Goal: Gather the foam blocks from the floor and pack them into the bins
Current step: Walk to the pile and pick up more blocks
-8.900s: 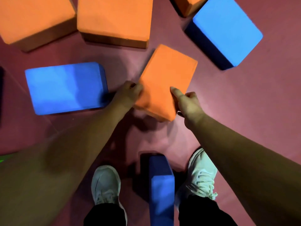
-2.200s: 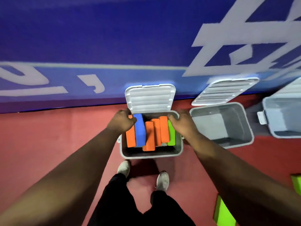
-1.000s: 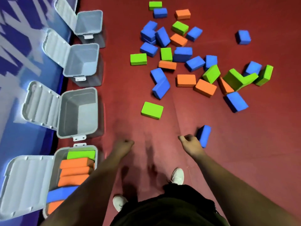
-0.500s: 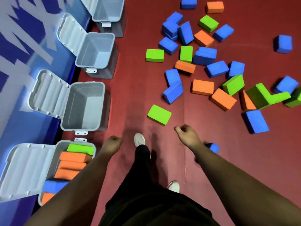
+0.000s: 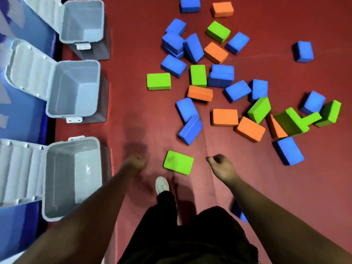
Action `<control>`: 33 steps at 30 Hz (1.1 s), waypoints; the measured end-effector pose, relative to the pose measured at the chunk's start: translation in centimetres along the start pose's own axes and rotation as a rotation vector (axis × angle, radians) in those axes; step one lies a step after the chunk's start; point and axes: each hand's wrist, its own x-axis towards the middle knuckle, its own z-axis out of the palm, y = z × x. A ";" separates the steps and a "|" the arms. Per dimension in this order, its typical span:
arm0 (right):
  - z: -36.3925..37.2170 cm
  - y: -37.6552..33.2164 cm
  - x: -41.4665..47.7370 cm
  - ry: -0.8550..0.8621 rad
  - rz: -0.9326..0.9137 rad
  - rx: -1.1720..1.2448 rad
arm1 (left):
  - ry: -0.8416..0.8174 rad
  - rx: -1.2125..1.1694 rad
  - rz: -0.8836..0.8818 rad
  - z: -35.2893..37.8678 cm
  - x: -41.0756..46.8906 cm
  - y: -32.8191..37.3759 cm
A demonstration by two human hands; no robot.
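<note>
3 grey bins stand in a row along the floor's [image 5: 144, 119] left edge, against a blue wall [image 5: 21, 115], each with its ribbed lid thrown back toward the wall. The nearest bin [image 5: 62, 178], the middle bin [image 5: 76, 92] and the far bin [image 5: 85, 23] each show only bare grey walls and bottom inside.

Both hands hang apart over the floor, holding nothing. The fingers of the left hand [image 5: 136, 162] and the right hand [image 5: 221, 165] are loosely curled.

1 green foam block [image 5: 178, 162] lies flat on the floor between the 2 hands, touching neither, just ahead of a white shoe [image 5: 162, 184]. The other foam blocks [image 5: 221, 76], blue, green and orange, lie scattered and partly heaped farther out toward the floor's right side, well apart from the bins. 1 blue block [image 5: 238, 211] is mostly hidden behind the right forearm.
</note>
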 end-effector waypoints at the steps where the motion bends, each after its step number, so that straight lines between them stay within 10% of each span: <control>1: -0.2 -0.7 0.9 -0.002 0.009 -0.002 | -0.009 0.024 0.018 -0.5 1.6 2.1; 19: -0.6 -1.0 38.1 -0.129 0.129 -0.065 | -0.128 0.233 0.097 11.4 34.1 23.4; 33: 17.1 11.2 70.5 -0.086 0.319 -0.013 | -0.282 0.128 0.328 30.1 62.6 16.7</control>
